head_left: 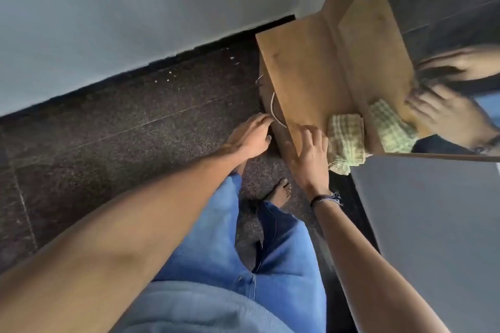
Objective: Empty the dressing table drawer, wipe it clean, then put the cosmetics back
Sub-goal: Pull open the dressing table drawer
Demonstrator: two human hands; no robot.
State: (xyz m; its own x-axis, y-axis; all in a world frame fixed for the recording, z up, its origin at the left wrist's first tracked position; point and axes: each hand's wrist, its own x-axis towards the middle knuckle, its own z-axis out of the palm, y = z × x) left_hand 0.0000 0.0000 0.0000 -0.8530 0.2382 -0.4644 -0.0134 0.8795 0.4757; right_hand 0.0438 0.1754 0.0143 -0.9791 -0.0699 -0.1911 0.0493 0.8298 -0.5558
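1. Blue jeans [284,251] fill the nearest ground, with one bare foot [281,192] planted on the dark speckled floor [135,130] just short of the furniture.
2. Right hand [308,159], thread band [326,199] at the wrist, rests on the near front corner of the wooden tabletop [305,76]. Fingers are loosely bent over the edge and grasp nothing.
3. Left hand [251,138] reaches in from the left, fingertips at the lower end of a curved metal handle [274,111]. Cannot tell whether they hook round it or only touch it.
4. Drawer front [276,136] sits under the tabletop's front edge, between the two hands, seen very steeply. Its inside is not visible from here.
5. Green checked cloth [345,140] lies bunched on the tabletop, just beside the right hand and against the base of the mirror [446,48].
6. Second metal handle [259,80] shows further along the same front.
7. Mirror stands at the back of the tabletop, reflecting the cloth and a blurred hand.
8. Pale wall [135,21] meets the floor beyond.
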